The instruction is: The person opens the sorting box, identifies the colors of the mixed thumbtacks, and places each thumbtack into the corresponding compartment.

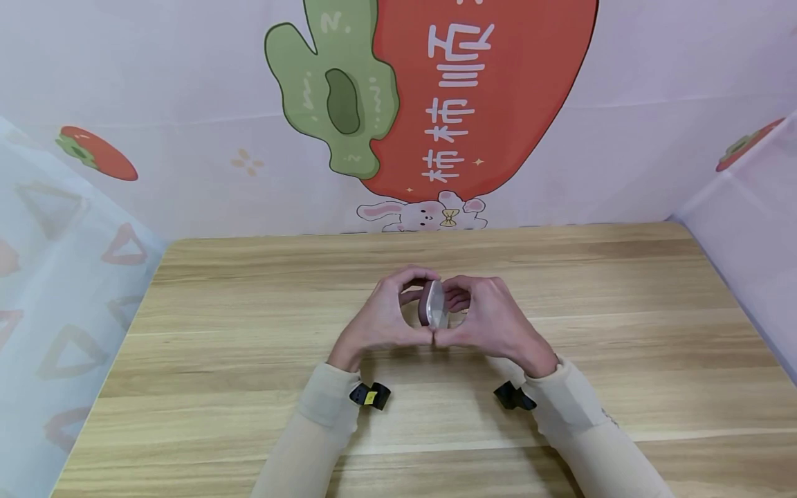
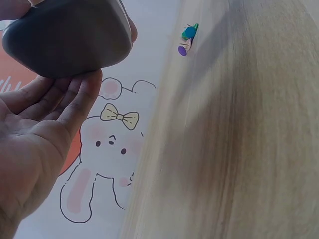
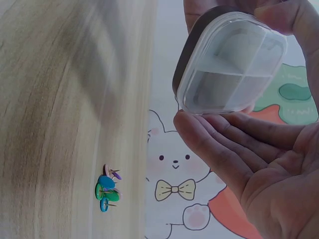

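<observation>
Case [image 2: 67, 40] cropped, left-wrist view, sleeves [image 1: 301, 453] cropped

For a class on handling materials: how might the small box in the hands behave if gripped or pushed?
The small box probably feels stiff, since it shows no bending between the left hand and right hand. Its clear side looks smooth, so may be slippery. Laid flat, it would likely slide rather than roll, being squarish.
</observation>
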Motion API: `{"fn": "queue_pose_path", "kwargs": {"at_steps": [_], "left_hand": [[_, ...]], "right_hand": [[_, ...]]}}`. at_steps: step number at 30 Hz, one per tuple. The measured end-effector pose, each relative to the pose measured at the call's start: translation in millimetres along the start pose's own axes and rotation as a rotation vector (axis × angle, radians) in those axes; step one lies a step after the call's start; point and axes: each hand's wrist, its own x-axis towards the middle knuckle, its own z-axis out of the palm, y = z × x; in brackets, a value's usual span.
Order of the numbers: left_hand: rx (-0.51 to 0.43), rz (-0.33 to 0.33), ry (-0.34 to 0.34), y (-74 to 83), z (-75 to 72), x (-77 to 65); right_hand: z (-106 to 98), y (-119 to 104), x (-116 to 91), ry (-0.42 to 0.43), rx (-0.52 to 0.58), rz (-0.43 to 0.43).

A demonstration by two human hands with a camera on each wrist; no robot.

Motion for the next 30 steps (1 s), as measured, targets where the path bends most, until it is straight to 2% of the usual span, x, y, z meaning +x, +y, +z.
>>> {"fn": "queue_pose_path", "kwargs": {"at_steps": [20,25,30], "left_hand": [[-0.026,0.028,0.013,-2.6,0.9,0.2],[-0.039,0.019,0.003,-2.6,-2.0,0.0],[-0.09,0.031,-0.009,-2.8,-8.0,0.6]], "right_hand": [[0.3,1.4,-0.2,0.0,0.017,0.005],[-2.0,0.2,-0.2,-0.039,0.083,0.025],[-5.9,-0.1,-0.3,-0.097,0.136,0.01]]}}
